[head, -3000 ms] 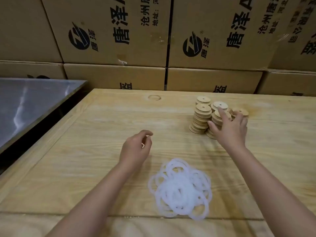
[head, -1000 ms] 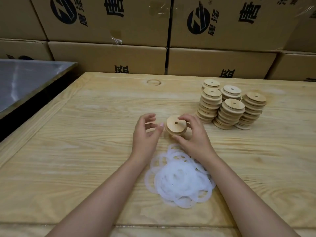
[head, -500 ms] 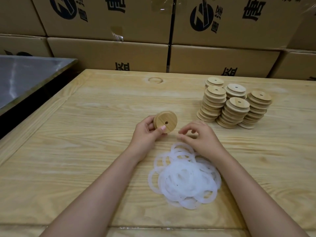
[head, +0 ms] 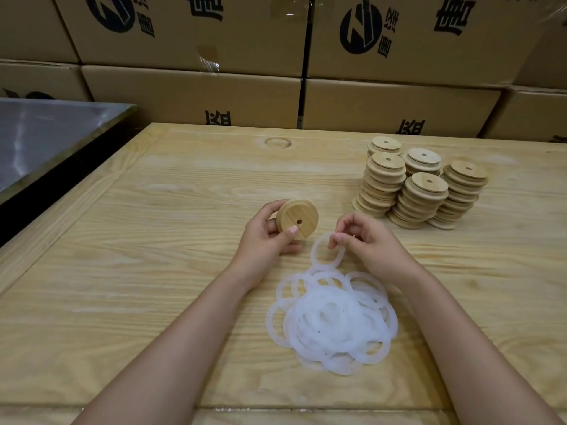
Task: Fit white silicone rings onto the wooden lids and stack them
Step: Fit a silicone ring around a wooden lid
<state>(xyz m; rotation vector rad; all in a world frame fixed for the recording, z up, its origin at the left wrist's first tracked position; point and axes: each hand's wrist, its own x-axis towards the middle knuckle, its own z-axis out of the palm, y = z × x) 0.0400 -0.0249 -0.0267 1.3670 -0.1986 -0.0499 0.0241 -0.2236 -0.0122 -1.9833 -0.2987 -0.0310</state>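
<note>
Beyond the pile of white rings [head: 333,320], bare wooden table [head: 153,271] runs open to the left and far edges, while five lid stacks [head: 420,185] stand far-right of the pile. Left hand [head: 264,237], far-left of the pile, grips one wooden lid [head: 297,219] tilted on edge, thumb across its face. Right hand [head: 368,243], just beyond the pile, pinches a single ring [head: 313,254] between curled fingertips, the ring's lower edge at the pile's far rim.

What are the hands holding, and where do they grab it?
The left hand grips a round wooden lid by its rim. The right hand pinches a white silicone ring at its top edge.
</note>
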